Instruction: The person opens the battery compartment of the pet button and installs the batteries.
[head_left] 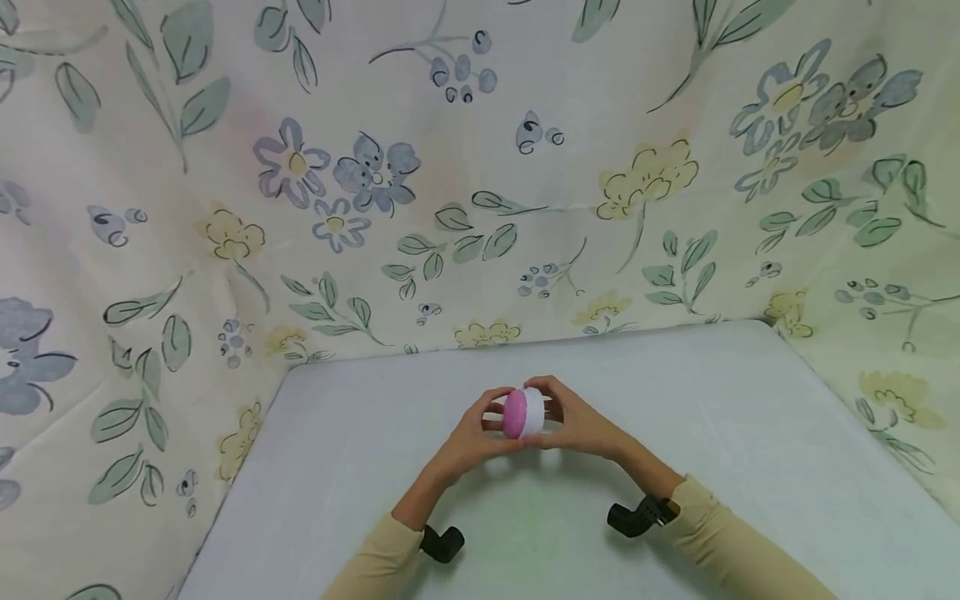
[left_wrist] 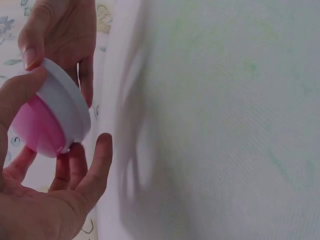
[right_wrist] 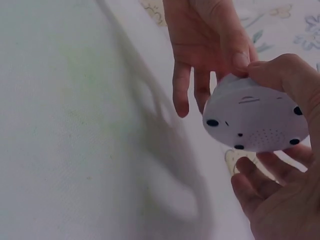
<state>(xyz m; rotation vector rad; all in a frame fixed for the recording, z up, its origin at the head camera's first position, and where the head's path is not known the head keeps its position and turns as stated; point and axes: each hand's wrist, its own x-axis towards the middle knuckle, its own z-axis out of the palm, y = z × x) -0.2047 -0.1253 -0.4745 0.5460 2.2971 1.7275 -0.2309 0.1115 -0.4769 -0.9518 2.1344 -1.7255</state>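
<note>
Beige sleeves [head_left: 720, 542] at bottom of head view, one per forearm, each with a black wrist mount [head_left: 636, 517] strapped at the cuff. Left hand [head_left: 471, 437] raised above the surface [head_left: 750, 433], thumb and fingers curled loosely around the pink side of a small round gadget [head_left: 522, 412]; thumb on the white rim, fingertips under the pink dome in left wrist view [left_wrist: 47, 122]. Right hand [head_left: 577, 421] gripping the white side of the same gadget, thumb on the upper edge, fingers cupped beneath. Gadget held between both hands, in the air over the middle of the surface, turned on its side: pink dome toward the left hand, white body toward the right. White flat underside visible in right wrist view [right_wrist: 255, 120], with small dark dots near the edge and a patch of fine holes. Surface pale grey-white cloth, faint green tinge in places, shadow of hands and forearms falling on it below the gadget. Floral fabric backdrop [head_left: 375, 183] behind and on both sides of the surface, cream ground with blue and yellow flowers and green leaves, meeting the surface at its far edge and side edges.
</note>
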